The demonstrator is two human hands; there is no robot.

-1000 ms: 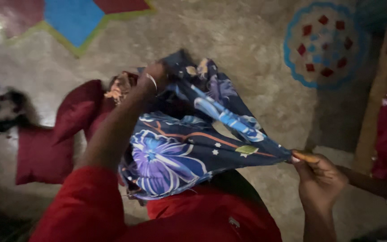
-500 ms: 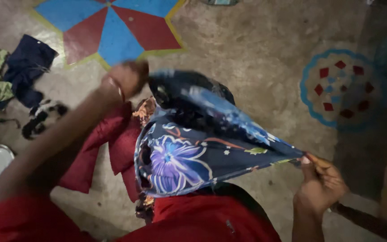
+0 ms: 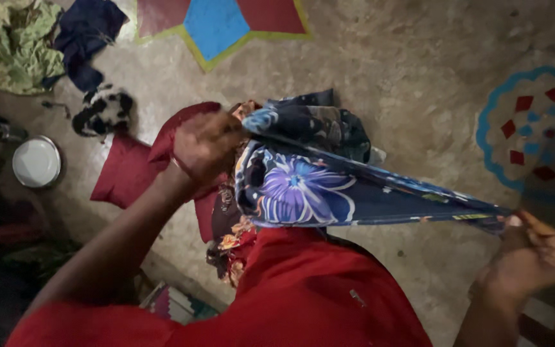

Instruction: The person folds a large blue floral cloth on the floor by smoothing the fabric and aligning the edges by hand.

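Holding one item, a blue floral cloth (image 3: 303, 189), stretched above the floor (image 3: 412, 77): my left hand (image 3: 205, 149) fisted on its upper end, my right hand (image 3: 531, 257) pinching its far corner. Beneath: red cushions (image 3: 126, 173); white bowl (image 3: 36, 161) at left.

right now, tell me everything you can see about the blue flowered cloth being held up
The blue flowered cloth is soft, thin-looking dark blue fabric printed with a large purple-blue blossom and small orange and green bits. It is stretched almost level between both hands: the left hand grips one bunched end, the right hand pinches the other end, pulled to a narrow point. Its middle sags in folds above the red garment and the concrete floor.
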